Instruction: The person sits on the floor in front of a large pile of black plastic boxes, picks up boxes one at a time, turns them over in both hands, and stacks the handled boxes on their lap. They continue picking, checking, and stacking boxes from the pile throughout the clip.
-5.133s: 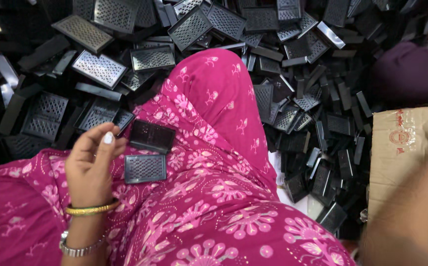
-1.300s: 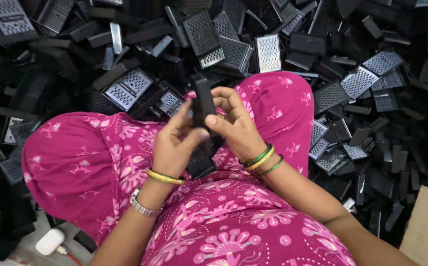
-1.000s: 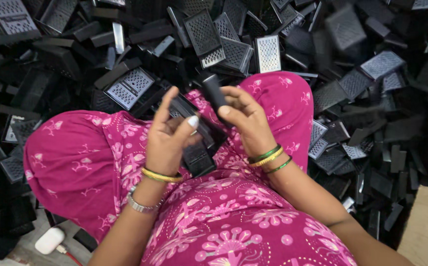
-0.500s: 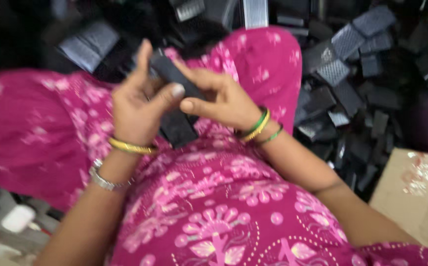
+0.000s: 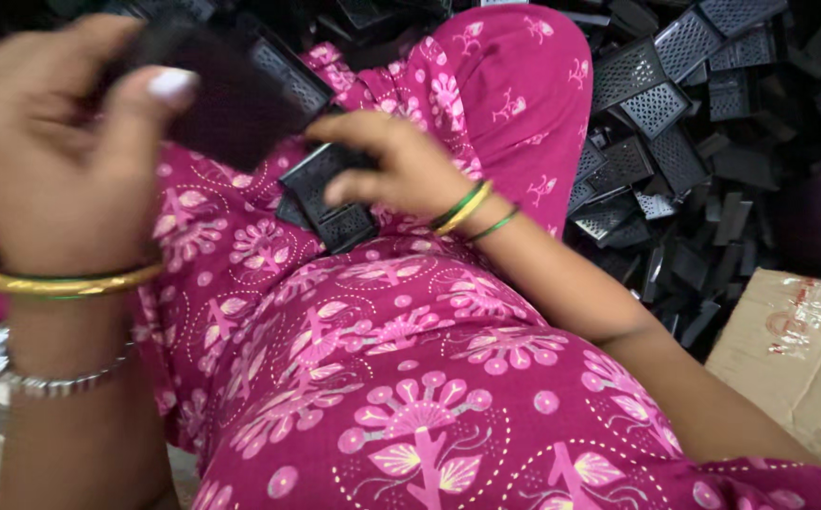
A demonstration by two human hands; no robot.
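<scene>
Black grated plastic piece (image 5: 330,198) lies on the lap, centre-left, on pink floral fabric (image 5: 410,378); right hand (image 5: 396,165) rests on it, fingers curled and closed over its top edge. Left hand (image 5: 51,142), near left, blurred, grips a second dark piece (image 5: 226,99) between thumb and fingers. Pile of black grated parts (image 5: 675,123) fills the far and right floor, crowding the knee. Cardboard box (image 5: 797,359) sits near right. Open room only over the lap.

Soft, even daylight, no glare.
Heavy motion blur over the left hand (image 5: 61,142) and its dark piece (image 5: 212,90); sharper on the patterned pink cloth (image 5: 410,397); deep shadow among the black parts (image 5: 694,123).
</scene>
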